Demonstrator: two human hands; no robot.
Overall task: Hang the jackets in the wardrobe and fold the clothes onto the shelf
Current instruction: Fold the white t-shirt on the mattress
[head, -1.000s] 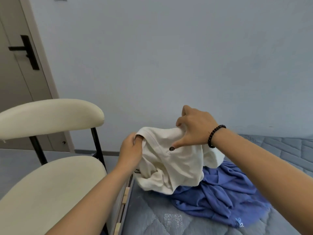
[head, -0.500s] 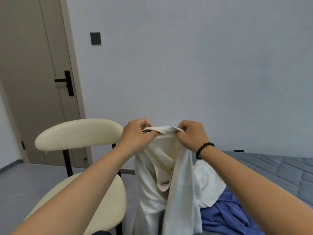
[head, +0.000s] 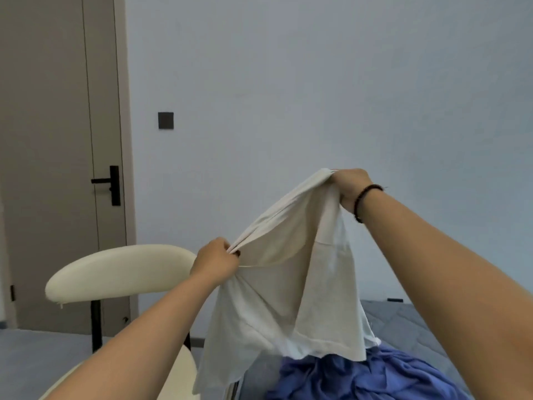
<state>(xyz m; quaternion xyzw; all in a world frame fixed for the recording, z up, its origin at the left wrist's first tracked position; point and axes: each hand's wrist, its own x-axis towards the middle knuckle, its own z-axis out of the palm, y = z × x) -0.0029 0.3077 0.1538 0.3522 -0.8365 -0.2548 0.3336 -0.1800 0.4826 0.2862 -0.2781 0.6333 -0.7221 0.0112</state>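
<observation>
- A closed door with a flat matte face and a dark lever handle stood at the far left; a small dark square switch sat on the smooth pale wall just beside it.
- A chair with a rounded cream backrest on thin black legs stood beside the left edge of the bed.
- The left hand was closed in a pinch on a bunched edge of the shirt, held low.
- The shirt, a soft off-white knit, hung in the air between the two hands, stretched along its top edge and draping in loose folds, its hem just above the bed's left edge.
- The right hand, a dark bead bracelet at the wrist, was curled round the other end, held higher.
- A crumpled blue garment of thin creased cloth lay on the bed's grey quilted surface, below the shirt.
- The step in hand appeared to be opening the shirt out for folding; the next move likely called for levelling both hands and laying it flat.
</observation>
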